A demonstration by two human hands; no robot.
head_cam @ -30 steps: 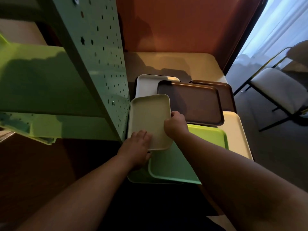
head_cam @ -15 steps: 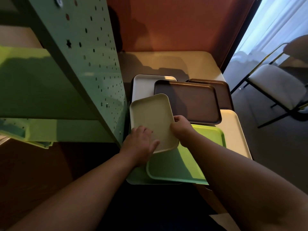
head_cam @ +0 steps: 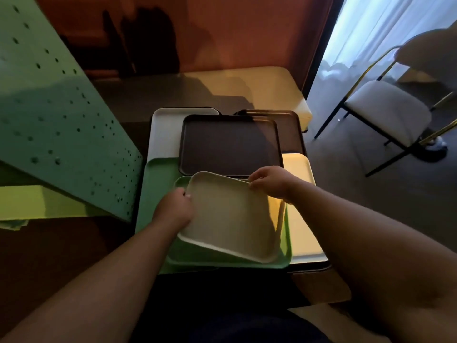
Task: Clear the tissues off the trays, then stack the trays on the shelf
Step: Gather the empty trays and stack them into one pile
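Gripping cream tray [head_cam: 232, 219] between hands [head_cam: 222, 194]

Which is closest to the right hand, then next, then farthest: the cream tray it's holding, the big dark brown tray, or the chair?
1. The cream tray: the right hand pinches its far right corner.
2. The dark brown tray: just beyond that hand, on the pile.
3. The chair: far off to the right, on the floor by the curtain.

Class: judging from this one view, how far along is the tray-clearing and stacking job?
Done: no tissues show on any tray. In hand: left hand and right hand grip the cream tray, tilted over the green tray. Left: the brown tray and others remain unstacked off the green shelf.
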